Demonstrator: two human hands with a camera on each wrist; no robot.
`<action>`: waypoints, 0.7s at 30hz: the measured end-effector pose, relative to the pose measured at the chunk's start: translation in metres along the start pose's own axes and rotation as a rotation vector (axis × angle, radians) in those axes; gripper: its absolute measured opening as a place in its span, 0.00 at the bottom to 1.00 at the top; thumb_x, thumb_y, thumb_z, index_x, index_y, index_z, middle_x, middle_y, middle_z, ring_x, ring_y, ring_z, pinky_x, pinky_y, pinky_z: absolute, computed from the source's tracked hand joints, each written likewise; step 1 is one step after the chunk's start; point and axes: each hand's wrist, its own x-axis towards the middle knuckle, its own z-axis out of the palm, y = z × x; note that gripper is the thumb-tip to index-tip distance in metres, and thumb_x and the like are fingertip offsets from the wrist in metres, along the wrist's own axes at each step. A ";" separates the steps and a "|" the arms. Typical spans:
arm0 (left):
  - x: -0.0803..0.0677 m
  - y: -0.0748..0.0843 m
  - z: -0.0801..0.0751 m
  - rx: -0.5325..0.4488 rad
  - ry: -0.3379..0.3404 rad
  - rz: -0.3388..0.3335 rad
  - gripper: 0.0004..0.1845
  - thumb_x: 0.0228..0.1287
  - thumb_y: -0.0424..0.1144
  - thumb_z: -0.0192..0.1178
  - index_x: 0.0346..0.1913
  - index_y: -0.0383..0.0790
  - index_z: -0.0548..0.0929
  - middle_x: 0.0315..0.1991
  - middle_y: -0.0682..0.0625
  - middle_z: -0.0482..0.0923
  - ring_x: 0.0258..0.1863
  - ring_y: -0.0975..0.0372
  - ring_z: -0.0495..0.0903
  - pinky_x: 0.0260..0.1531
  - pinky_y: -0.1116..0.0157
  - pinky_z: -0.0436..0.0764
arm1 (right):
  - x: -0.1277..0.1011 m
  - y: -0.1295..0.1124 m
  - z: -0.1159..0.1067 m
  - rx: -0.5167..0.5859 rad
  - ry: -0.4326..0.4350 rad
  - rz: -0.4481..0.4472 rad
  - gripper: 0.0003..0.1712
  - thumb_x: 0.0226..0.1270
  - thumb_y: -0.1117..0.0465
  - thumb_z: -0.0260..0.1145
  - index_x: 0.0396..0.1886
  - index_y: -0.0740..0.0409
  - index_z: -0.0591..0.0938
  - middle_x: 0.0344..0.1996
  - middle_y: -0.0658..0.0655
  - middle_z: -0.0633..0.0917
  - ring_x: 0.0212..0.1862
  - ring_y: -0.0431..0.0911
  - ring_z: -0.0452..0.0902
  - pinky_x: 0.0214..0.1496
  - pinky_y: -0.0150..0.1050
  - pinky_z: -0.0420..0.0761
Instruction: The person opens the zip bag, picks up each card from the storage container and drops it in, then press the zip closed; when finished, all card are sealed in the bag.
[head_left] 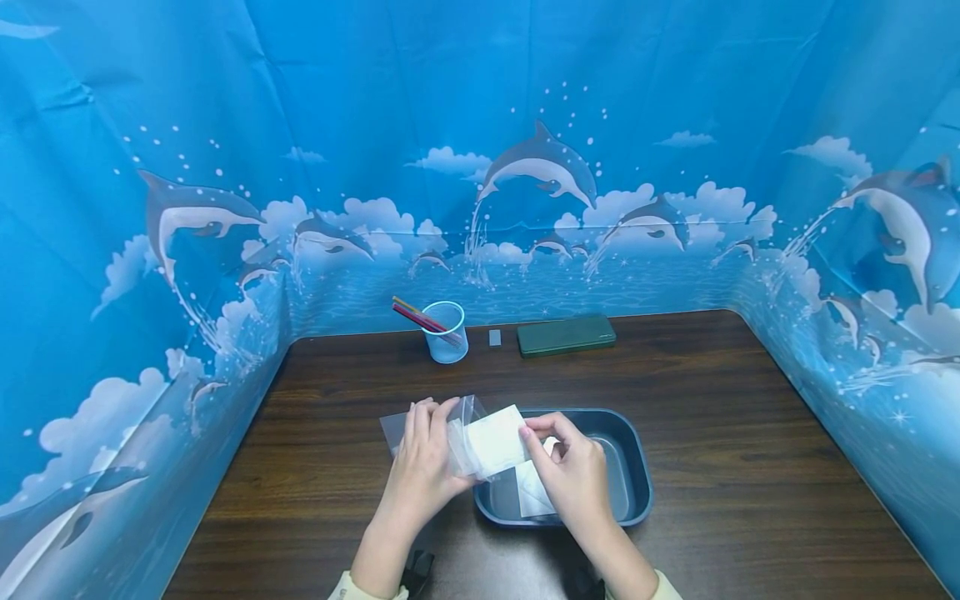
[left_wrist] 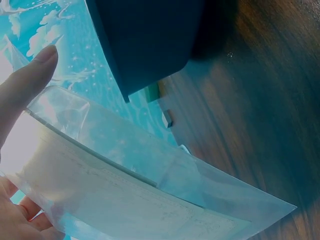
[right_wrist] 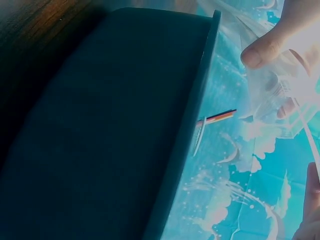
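Observation:
My left hand [head_left: 422,468] grips a clear plastic bag [left_wrist: 225,187], thumb on one side and fingers on the other. A stack of thin white paper pieces [left_wrist: 115,192] shows through the film in the left wrist view. From the bag's mouth sticks out a white paper piece [head_left: 497,442]; its right edge is pinched between thumb and fingers of my right hand [head_left: 576,477]. Below that hand, another white paper [head_left: 531,495] lies in the dark blue tray [head_left: 640,487], partly hidden by the hand.
Behind the hands stand a light blue mesh cup [head_left: 448,343] with several coloured pencils [head_left: 415,315], a small grey block [head_left: 495,337] and a dark green case [head_left: 566,336]. A dolphin-print curtain [head_left: 420,100] surrounds the dark wooden table [head_left: 757,467].

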 end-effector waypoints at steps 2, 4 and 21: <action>0.000 0.000 0.000 0.002 0.003 0.003 0.62 0.25 0.53 0.84 0.67 0.39 0.62 0.57 0.40 0.65 0.64 0.48 0.60 0.63 0.47 0.62 | 0.000 0.000 0.000 0.014 -0.003 0.003 0.06 0.59 0.56 0.73 0.36 0.46 0.85 0.26 0.33 0.83 0.10 0.33 0.56 0.07 0.32 0.55; 0.000 -0.001 0.000 0.009 0.007 0.010 0.62 0.25 0.54 0.84 0.67 0.39 0.62 0.57 0.40 0.65 0.64 0.48 0.60 0.64 0.47 0.61 | 0.000 0.000 0.001 0.023 -0.006 0.006 0.06 0.59 0.56 0.72 0.36 0.45 0.85 0.27 0.33 0.83 0.09 0.33 0.55 0.07 0.31 0.55; 0.000 0.001 0.001 0.012 0.013 0.019 0.62 0.24 0.55 0.83 0.67 0.38 0.63 0.55 0.40 0.66 0.64 0.48 0.60 0.65 0.48 0.59 | -0.005 -0.003 0.012 0.082 -0.028 0.023 0.04 0.61 0.55 0.71 0.35 0.44 0.84 0.29 0.36 0.84 0.10 0.34 0.57 0.07 0.32 0.56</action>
